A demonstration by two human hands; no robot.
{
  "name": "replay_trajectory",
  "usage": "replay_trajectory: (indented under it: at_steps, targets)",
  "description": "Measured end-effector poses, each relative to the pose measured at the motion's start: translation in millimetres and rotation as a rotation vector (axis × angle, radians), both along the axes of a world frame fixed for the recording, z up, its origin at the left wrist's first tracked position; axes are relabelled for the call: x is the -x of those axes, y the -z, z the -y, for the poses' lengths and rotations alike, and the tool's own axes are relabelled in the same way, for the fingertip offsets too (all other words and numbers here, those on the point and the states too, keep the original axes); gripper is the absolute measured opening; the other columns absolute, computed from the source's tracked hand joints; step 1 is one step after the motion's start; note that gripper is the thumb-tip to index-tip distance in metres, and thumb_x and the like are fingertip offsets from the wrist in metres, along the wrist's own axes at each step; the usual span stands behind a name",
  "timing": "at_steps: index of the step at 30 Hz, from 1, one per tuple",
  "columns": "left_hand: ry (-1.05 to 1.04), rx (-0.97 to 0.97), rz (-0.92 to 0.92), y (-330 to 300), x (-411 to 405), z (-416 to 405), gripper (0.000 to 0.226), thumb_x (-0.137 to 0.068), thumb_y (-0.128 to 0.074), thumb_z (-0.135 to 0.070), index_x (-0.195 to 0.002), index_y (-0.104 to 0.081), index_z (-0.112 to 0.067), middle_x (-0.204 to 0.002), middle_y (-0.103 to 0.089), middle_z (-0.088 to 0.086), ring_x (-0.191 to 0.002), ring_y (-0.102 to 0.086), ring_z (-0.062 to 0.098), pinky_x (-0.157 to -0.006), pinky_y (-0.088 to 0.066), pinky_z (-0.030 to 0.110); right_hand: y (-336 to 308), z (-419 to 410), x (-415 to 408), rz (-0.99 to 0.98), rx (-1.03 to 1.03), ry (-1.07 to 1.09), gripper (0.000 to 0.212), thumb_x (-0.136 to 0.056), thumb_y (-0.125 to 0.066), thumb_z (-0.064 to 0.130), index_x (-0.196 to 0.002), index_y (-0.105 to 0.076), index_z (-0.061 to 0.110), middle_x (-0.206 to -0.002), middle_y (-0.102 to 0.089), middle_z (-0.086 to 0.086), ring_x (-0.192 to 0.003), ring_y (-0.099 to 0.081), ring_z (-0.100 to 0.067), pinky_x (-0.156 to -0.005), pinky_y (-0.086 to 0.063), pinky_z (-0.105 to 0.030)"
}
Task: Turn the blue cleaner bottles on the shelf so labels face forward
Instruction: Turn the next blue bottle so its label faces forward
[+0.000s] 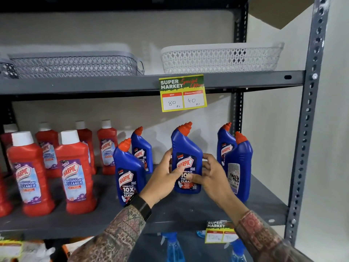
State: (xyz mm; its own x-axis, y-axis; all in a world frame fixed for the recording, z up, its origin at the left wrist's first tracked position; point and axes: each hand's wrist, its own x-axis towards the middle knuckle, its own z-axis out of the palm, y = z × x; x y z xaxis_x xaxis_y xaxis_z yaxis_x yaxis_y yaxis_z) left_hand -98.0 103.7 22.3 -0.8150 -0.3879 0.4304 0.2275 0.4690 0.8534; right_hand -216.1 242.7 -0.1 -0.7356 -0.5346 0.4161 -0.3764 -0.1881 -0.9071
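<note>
I see a grey metal rack against a pale wall, its middle shelf [188, 210] dark and flat. On the shelf above sit a grey basket [75, 65] and, to the right, a white basket [221, 59], with a yellow price tag [182, 93] hanging from that shelf's edge. Along the middle shelf, red bottles [74, 173] fill the left part. Next come the blue bottles: a front-left bottle [128, 173] and one behind it [141, 150], both with labels forward. In the middle stands the held bottle [186, 157], upright, base on the shelf, label facing me. My left hand [162, 178] comes up from below, wrist in a dark watch [141, 206], fingers curled round the bottle's left side, thumb across the label. My right hand [211, 176] grips its right side, fingers closed on the label's lower part. Further right, a rear bottle [225, 146] shows its label, while the front-right bottle [239, 167] shows its back label. Spray bottles [172, 248] stand below.
</note>
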Motion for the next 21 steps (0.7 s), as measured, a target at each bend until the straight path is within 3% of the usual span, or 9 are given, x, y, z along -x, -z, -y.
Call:
replay_trajectory:
  at_steps: [5,10,15,17,19,21]
  targets:
    - [-0.023,-0.001,0.045,23.5,7.3,3.1,0.053,-0.103,-0.061,-0.015,-0.144,-0.041,-0.041,-0.132,-0.068,-0.006,-0.120,-0.068,0.007,-0.102,-0.060,0.039,22.2,5.0,1.5,0.022,-0.076,-0.014,0.063,-0.076,-0.087,0.001,-0.124,-0.053,0.025,-0.122,-0.073,-0.001,-0.113,-0.072,-0.018,-0.099,-0.059,-0.051]
    - [-0.007,-0.033,0.042,36.7,9.4,8.4,0.054,-0.103,-0.061,-0.014,-0.150,-0.041,-0.032,-0.135,-0.067,-0.006,-0.123,-0.066,0.007,-0.106,-0.058,0.040,33.7,7.8,0.7,0.020,-0.116,-0.003,0.060,-0.079,-0.085,0.003,-0.126,-0.052,0.023,-0.121,-0.074,-0.001,-0.114,-0.072,-0.015,-0.101,-0.058,-0.051]
    - [0.013,0.004,0.078,39.6,4.8,11.3,0.051,-0.102,-0.064,-0.028,-0.147,-0.043,-0.040,-0.133,-0.067,-0.016,-0.120,-0.066,-0.004,-0.094,-0.058,0.022,31.4,4.2,-10.8,-0.002,-0.176,0.068,0.067,-0.080,-0.086,0.010,-0.135,-0.051,0.024,-0.123,-0.073,0.005,-0.113,-0.071,-0.009,-0.101,-0.059,-0.043]
    - [-0.017,0.011,0.070,44.4,-0.5,11.5,0.055,-0.098,-0.068,-0.036,-0.147,-0.043,-0.041,-0.134,-0.064,-0.017,-0.117,-0.065,-0.006,-0.093,-0.059,0.024,29.7,-4.0,-21.2,-0.054,-0.206,0.161,0.071,-0.081,-0.085,0.014,-0.139,-0.048,0.029,-0.121,-0.072,0.009,-0.110,-0.070,-0.004,-0.097,-0.060,-0.032]
    - [-0.204,0.030,-0.022,51.5,-9.4,6.6,0.054,-0.095,-0.071,-0.039,-0.144,-0.049,-0.035,-0.130,-0.063,-0.013,-0.111,-0.067,0.001,-0.091,-0.061,0.031,31.8,-17.5,-31.4,-0.099,-0.137,0.293,0.062,-0.084,-0.082,0.012,-0.134,-0.052,0.031,-0.112,-0.071,0.010,-0.100,-0.071,-0.001,-0.087,-0.061,-0.024]
    - [-0.368,0.055,-0.188,57.0,-18.1,-11.4,0.035,-0.095,-0.071,-0.027,-0.129,-0.061,-0.029,-0.114,-0.065,-0.008,-0.097,-0.068,0.005,-0.082,-0.062,0.032,36.3,-36.6,-36.5,-0.156,-0.024,0.434,0.046,-0.087,-0.079,0.009,-0.122,-0.059,0.030,-0.099,-0.073,0.008,-0.090,-0.072,-0.005,-0.079,-0.062,-0.023]
